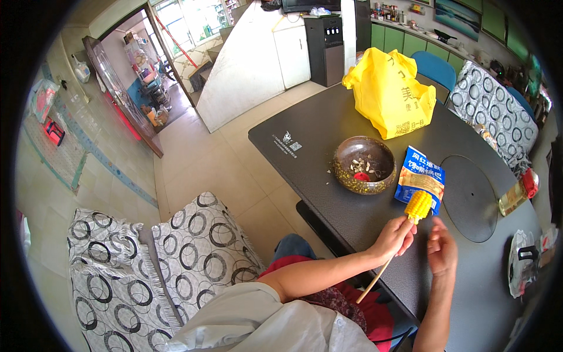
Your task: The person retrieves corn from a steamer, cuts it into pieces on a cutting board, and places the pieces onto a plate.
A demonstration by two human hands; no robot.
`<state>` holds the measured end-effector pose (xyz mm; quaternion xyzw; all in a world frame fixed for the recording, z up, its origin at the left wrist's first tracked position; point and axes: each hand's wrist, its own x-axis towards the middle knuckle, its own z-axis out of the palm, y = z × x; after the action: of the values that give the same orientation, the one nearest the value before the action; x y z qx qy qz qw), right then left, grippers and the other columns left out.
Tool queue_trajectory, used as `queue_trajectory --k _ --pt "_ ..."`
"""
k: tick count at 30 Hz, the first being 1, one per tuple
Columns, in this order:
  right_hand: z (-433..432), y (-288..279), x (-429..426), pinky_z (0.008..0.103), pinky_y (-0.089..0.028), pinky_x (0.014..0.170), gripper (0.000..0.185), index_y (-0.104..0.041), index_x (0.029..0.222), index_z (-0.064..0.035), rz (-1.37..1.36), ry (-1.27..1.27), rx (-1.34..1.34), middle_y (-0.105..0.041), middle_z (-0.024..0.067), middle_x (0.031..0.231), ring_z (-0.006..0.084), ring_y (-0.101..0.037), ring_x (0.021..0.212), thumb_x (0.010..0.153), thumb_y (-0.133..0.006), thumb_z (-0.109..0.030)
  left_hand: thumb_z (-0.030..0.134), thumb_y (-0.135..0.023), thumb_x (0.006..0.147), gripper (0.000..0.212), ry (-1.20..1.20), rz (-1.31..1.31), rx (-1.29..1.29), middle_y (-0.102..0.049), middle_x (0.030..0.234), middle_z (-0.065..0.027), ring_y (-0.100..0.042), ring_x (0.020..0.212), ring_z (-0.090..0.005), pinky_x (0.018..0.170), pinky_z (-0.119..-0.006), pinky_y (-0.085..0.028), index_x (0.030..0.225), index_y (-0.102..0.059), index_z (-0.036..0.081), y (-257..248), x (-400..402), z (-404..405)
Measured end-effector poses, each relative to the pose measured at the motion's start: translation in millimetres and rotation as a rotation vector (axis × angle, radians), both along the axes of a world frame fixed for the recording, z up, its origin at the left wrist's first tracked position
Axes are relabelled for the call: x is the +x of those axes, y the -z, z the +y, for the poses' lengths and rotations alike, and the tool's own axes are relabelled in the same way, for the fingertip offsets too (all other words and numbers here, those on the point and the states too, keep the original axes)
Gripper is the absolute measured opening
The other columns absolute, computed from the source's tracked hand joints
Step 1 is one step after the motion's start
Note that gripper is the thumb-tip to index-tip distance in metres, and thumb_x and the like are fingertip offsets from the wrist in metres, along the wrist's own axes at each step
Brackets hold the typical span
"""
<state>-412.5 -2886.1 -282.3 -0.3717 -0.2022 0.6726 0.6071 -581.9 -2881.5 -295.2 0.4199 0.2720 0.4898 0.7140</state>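
Note:
My left hand grips a wooden stick just below a short piece of yellow corn cob. The cob points up and away from me, over the near end of a blue snack packet lying on the table. The stick's lower end slants back towards my lap. Right of the cob and apart from it, my right hand is raised over the table, slightly blurred. Its fingers are loosely curled with the index finger apart, and nothing shows in it.
A brown speckled bowl holding shell-like scraps and a red piece stands left of the packet on the dark table. Behind it is a yellow bag. A round inset plate, a jar with a red lid and a plastic-wrapped item lie rightward.

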Motion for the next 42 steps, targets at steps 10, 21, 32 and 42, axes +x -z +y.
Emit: queue_trajectory --k 10,21,32,42 --pt "-81.1 -112.3 -123.4 0.032 -0.049 0.08 0.035 -0.044 0.112 0.0083 0.282 -0.206 0.123 -0.056 0.0185 0.098 0.0259 -0.057 0.091 0.092 -0.037 -0.02 0.034 -0.04 0.093 0.031 -0.226 0.093 0.264 -0.046 0.059 0.0017 -0.036 0.041 -0.0044 0.038 -0.019 -0.03 0.084 -0.051 0.006 34.5 3.3 13.3" --pt "-141.8 -178.5 -131.7 0.047 -0.033 0.096 0.111 0.012 0.134 0.0039 0.586 -0.958 0.67 -0.028 0.0311 0.131 0.0391 -0.035 0.12 0.068 -0.026 -0.078 0.029 -0.032 0.096 0.03 0.047 0.108 0.071 -0.04 0.05 0.001 -0.034 0.035 -0.0047 0.033 -0.018 -0.028 0.082 -0.044 0.005 -6.1 -8.2 0.0" --pt "-135.4 -176.6 -100.3 0.0514 -0.045 0.082 0.078 -0.037 0.121 0.0079 0.28 -0.29 0.214 -0.041 0.0395 0.114 0.0511 -0.045 0.104 0.085 -0.029 -0.061 0.03 -0.035 0.095 0.029 -0.002 0.142 0.025 -0.041 0.048 0.001 -0.035 0.035 -0.0051 0.032 -0.019 -0.027 0.083 -0.046 0.006 10.3 -3.8 5.4" --pt "-34.4 -56.4 -26.8 0.0227 -0.046 0.069 0.015 -0.06 0.095 -0.0006 -1.277 0.226 0.513 -0.061 0.0018 0.082 0.0086 -0.056 0.074 0.08 -0.06 -0.004 0.029 -0.034 0.095 0.03 0.035 0.09 -0.034 -0.043 0.052 0.0002 -0.036 0.036 -0.0055 0.032 -0.018 -0.027 0.085 -0.047 0.003 -9.3 0.6 0.9"
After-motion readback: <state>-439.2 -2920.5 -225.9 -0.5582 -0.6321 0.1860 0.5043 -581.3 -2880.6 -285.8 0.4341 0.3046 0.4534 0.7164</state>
